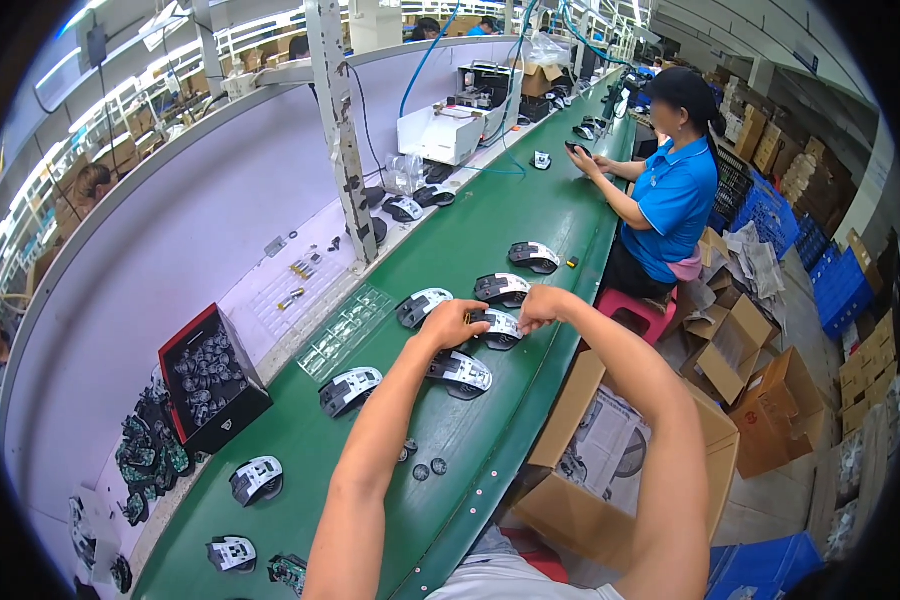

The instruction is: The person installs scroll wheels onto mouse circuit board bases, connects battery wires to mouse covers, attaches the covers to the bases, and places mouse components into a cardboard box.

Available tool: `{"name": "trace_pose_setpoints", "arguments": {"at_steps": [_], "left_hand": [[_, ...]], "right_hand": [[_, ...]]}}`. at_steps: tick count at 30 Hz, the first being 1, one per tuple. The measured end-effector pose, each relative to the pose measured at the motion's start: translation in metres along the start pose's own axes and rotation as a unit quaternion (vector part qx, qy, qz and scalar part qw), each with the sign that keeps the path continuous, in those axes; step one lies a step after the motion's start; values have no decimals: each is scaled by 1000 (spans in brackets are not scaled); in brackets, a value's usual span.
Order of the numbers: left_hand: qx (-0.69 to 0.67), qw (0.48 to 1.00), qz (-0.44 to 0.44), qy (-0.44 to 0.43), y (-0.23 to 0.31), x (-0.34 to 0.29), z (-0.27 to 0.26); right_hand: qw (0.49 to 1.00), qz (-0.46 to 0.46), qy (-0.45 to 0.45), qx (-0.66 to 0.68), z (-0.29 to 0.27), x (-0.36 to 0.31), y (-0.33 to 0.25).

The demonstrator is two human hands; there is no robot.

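Note:
A part-built computer mouse, black and white with its inside showing, lies on the green bench between my hands. My left hand grips its left end, thumb and fingers closed round the side. At its right end, my right hand is closed in a pinch; whatever those fingertips hold is too small to make out. Close around them are more mouse bodies: one just beyond, one to the left, and another nearer me, partly behind my left wrist. Farther off sits a mouse body beside a small yellow-and-black piece.
Left of my arms are a clear plastic tray, a black-and-red box of small dark parts and a pile of circuit boards. Small round parts lie near my left forearm. A cardboard box stands below the edge. A co-worker sits ahead right.

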State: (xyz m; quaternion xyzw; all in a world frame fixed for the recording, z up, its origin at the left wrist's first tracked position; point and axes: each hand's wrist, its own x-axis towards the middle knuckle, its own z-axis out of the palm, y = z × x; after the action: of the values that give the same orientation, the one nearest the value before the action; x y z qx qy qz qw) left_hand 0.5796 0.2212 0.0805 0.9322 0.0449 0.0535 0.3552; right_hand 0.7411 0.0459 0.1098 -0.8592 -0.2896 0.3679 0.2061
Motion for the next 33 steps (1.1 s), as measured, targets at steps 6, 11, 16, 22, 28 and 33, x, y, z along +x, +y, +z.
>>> {"name": "trace_pose_setpoints", "arguments": {"at_steps": [6,11,16,22,28,33], "left_hand": [[-56,994,65,61,29,1,3],[-122,987,71,81,23,5,11],[-154,986,35,56,28,-1,10],[-55,976,140,155,38,-11,18],[83,934,241,251,44,-13,26],[292,863,308,276,44,-10,29]], "right_hand": [[997,-66,-2,47,-11,-37,-14],[992,-107,10,62,-11,-49,-17],[984,-160,14,72,-10,-53,-14],[980,-173,26,90,-10,-63,-15],[979,-176,54,90,-9,-71,-14],[975,-95,40,198,-9,-73,-15]]}}
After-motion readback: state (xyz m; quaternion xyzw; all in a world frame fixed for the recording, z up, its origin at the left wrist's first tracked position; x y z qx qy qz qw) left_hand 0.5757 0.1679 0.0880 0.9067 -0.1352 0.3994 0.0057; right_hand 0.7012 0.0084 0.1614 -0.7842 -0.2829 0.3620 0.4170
